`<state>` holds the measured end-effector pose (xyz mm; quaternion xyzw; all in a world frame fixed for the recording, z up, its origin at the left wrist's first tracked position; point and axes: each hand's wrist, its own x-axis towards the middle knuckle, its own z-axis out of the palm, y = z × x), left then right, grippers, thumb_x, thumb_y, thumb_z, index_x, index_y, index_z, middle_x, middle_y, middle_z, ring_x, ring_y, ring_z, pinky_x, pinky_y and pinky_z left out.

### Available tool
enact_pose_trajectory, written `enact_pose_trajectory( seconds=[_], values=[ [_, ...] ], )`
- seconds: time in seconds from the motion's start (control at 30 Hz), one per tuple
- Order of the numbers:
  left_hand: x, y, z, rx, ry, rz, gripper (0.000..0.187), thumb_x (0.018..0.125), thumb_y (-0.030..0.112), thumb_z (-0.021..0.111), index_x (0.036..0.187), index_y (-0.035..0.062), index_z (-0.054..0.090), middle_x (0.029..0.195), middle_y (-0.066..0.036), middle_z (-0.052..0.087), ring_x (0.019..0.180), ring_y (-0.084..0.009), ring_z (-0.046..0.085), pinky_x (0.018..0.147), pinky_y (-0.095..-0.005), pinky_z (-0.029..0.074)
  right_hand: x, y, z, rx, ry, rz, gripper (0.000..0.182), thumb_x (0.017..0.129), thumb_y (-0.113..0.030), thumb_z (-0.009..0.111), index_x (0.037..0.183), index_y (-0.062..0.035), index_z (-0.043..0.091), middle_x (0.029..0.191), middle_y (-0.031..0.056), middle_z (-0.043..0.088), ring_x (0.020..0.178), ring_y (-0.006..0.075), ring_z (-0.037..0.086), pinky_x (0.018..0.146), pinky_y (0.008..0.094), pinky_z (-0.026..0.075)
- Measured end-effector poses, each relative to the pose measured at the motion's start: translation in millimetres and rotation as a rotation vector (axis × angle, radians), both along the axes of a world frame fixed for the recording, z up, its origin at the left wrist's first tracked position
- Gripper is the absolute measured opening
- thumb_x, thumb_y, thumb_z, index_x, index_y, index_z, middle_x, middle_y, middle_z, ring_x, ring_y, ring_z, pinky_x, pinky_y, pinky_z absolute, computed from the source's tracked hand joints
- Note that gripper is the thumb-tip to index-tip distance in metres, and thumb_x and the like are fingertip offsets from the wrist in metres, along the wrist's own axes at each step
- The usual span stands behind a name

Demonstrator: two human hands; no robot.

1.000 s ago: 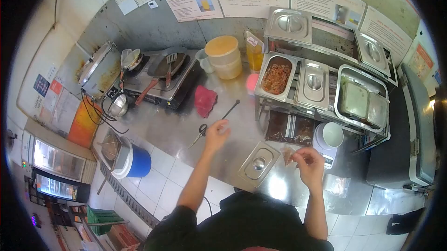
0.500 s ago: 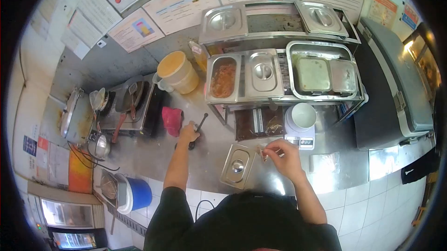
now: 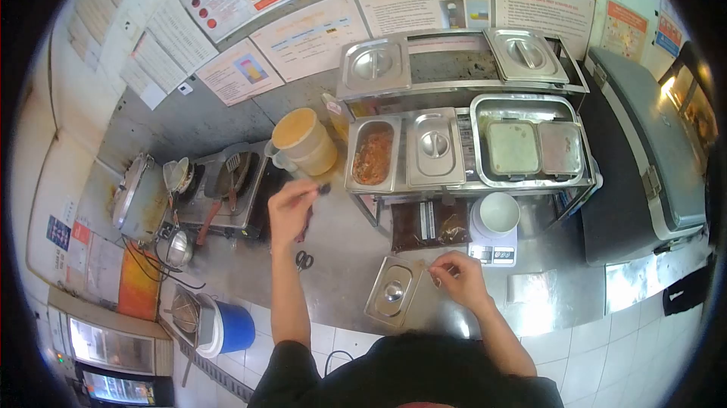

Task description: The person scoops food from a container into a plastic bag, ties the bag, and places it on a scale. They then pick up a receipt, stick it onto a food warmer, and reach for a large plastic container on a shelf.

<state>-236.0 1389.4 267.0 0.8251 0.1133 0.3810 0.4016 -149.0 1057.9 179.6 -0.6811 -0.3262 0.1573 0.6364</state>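
Observation:
My left hand [image 3: 288, 207] is raised over the left part of the counter, its fingers closed on a small dark utensil [image 3: 324, 189] whose rounded end shows past the fingertips. A dark red cloth [image 3: 307, 225] lies mostly hidden behind that hand. Below it on the counter rest the black handles of scissors [image 3: 304, 260]. My right hand [image 3: 458, 278] is pinched beside a small steel pan with a knobbed lid [image 3: 393, 291]. Between its fingertips is a small scrap that I cannot make out.
Behind the pan lie a dark brown filled pouch [image 3: 409, 226] and a scale [image 3: 494, 256] bearing a white bowl [image 3: 499, 215]. A steel rack holds a pan of reddish food [image 3: 373, 158]. A plastic bucket [image 3: 304, 143] and a stove with pans [image 3: 216, 211] stand left; a clear packet [image 3: 530, 288] lies right.
My left hand has risen from the counter with the dark utensil, leaving the scissors behind. My right hand stays pinched beside the lidded pan. The whole view has shifted slightly.

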Motion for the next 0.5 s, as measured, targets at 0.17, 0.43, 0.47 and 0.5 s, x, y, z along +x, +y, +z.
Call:
enact_pose_trajectory(
  seconds=[0.17, 0.43, 0.47, 0.5],
  values=[
    [73, -20, 3, 0.302, -0.008, -0.234, 0.018, 0.073, 0.002, 0.071, 0.091, 0.0021, 0.069, 0.097, -0.009, 0.069, 0.103, -0.0261, 0.059, 0.092, -0.0359, 0.043, 0, -5, 2, 0.023, 0.091, -0.011, 0.006, 0.079, -0.002, 0.068, 0.083, 0.0000, 0.063, 0.076, 0.0061, 0.064, 0.064, 0.0107, 0.062, 0.055, 0.0221, 0.048],
    [55, -26, -18, 0.542, 0.231, -0.034, 0.034, 0.072, 0.000, 0.066, 0.106, 0.0059, 0.064, 0.112, -0.016, 0.061, 0.111, -0.0342, 0.052, 0.095, -0.0405, 0.041, 22, -25, 26, 0.092, 0.058, 0.016, 0.010, 0.078, -0.001, 0.069, 0.086, -0.0002, 0.062, 0.078, 0.0043, 0.064, 0.068, 0.0090, 0.060, 0.061, 0.0216, 0.048],
    [42, -42, -2, 0.473, 0.129, 0.047, 0.033, 0.072, -0.001, 0.066, 0.104, 0.0050, 0.064, 0.105, -0.016, 0.063, 0.107, -0.0323, 0.055, 0.092, -0.0391, 0.042, 25, -27, 28, 0.106, 0.070, 0.026, 0.010, 0.078, 0.000, 0.069, 0.086, 0.0002, 0.062, 0.079, 0.0047, 0.064, 0.068, 0.0094, 0.060, 0.062, 0.0218, 0.049],
    [29, -56, 9, 0.406, 0.025, 0.125, 0.031, 0.071, -0.002, 0.066, 0.102, 0.0041, 0.065, 0.099, -0.015, 0.064, 0.103, -0.0305, 0.057, 0.090, -0.0376, 0.044, 29, -28, 30, 0.125, 0.081, 0.034, 0.010, 0.078, 0.001, 0.068, 0.086, 0.0005, 0.062, 0.079, 0.0050, 0.064, 0.069, 0.0098, 0.060, 0.062, 0.0221, 0.049]
  ],
)
